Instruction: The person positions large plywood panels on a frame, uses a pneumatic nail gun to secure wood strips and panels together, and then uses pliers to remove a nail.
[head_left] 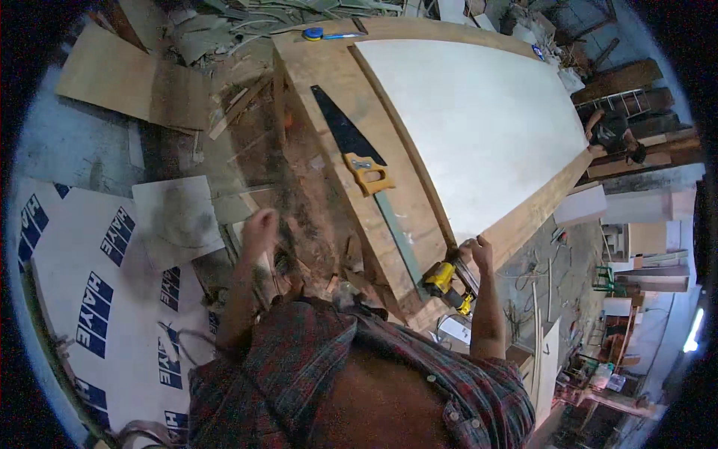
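My right hand (477, 253) grips the near corner of a large pale board (479, 127) that lies on a wooden workbench (321, 67). My left hand (259, 227) hangs loosely curled over the littered floor to the left of the bench, holding nothing that I can see. A handsaw (351, 146) with a black blade and yellow handle lies on the bench beside the board. A metal ruler (396, 236) runs from the saw toward a yellow power tool (447, 284) just below my right hand.
Wood offcuts and sawdust cover the floor left of the bench. Plywood sheets (127, 82) and a printed white sheet (97, 299) lie further left. A blue tape measure (318, 34) sits at the bench's far end. Another person (617, 135) works at the far right.
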`<state>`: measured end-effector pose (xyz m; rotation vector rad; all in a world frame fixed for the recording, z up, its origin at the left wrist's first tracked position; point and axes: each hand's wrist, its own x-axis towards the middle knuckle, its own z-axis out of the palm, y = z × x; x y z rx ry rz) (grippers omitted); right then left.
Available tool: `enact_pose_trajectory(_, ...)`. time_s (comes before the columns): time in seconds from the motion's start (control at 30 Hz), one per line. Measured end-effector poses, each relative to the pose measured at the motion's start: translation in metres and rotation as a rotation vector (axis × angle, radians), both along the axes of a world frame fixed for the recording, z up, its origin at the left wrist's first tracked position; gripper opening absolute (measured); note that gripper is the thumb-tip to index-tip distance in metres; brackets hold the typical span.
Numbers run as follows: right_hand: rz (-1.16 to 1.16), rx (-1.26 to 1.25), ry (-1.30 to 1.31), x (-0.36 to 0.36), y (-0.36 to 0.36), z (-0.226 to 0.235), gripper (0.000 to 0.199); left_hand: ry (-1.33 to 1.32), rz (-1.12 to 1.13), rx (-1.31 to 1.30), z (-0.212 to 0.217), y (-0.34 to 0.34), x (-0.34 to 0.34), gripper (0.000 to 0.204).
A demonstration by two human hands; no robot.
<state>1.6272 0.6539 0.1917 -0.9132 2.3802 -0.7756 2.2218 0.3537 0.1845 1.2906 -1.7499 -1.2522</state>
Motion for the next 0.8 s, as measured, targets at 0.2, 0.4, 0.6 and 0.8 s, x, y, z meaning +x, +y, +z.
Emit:
enact_pose_trajectory(0.2,-0.007,0.237,0.482,0.025,-0.018,0.01,0.026,-0.156,0.369,-0.161,-0.042,-0.049,0.214,0.032)
enact_pose_trajectory(0.4,0.004,0.315,0.519,0.012,-0.024,-0.022,0.024,0.084,0.356,0.004,-0.063,-0.101,0.162,0.029)
enact_pose_trajectory(0.6,0.185,0.432,0.463,0.01,-0.052,-0.001,0.021,0.159,-0.111,-0.064,-0.041,-0.179,0.0,0.036)
enact_pose_trajectory(0.8,0.128,0.297,0.243,0.009,-0.071,0.003,0.024,0.161,-0.374,0.205,-0.008,-0.333,-0.098,0.05)
